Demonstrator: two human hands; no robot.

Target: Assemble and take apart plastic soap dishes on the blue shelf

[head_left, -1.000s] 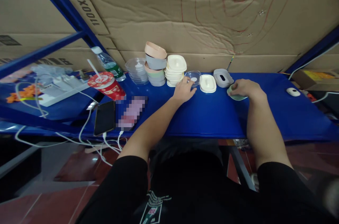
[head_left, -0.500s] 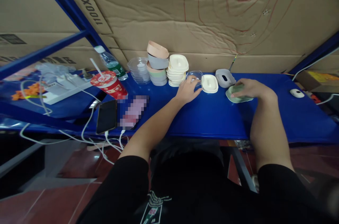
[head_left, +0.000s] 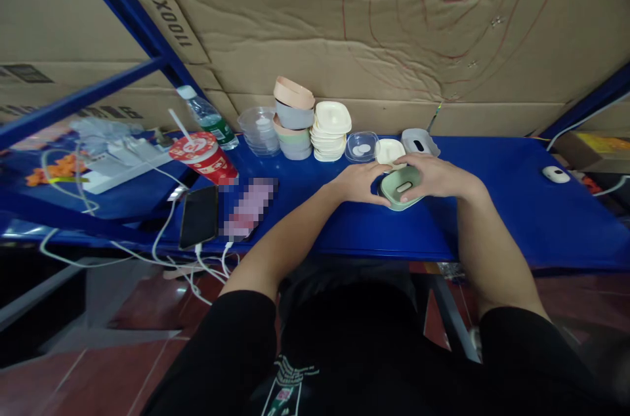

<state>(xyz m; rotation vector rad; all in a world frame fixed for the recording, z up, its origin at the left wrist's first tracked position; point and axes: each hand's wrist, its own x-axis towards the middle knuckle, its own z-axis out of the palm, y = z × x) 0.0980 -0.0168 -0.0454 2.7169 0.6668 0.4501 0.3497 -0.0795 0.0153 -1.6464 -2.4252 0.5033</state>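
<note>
Green bowl (head_left: 394, 189): open side seemingly up, near the cream lid (head_left: 388, 150), at 6 o'clock from it; on or just above the surface (head_left: 344, 226), cannot tell which.
Right hand (head_left: 436, 174): grip pinching the wall at 3 o'clock, thumb inside.
Left hand (head_left: 363, 181): curled round the 9 o'clock side; pressing or merely touching, cannot tell.
Hold: probably best shared evenly by 2 hands, lightly, without bending the wall.
Rim: likely safest kept level, clear of the grey bowl (head_left: 420, 143) at 1 o'clock.
</note>
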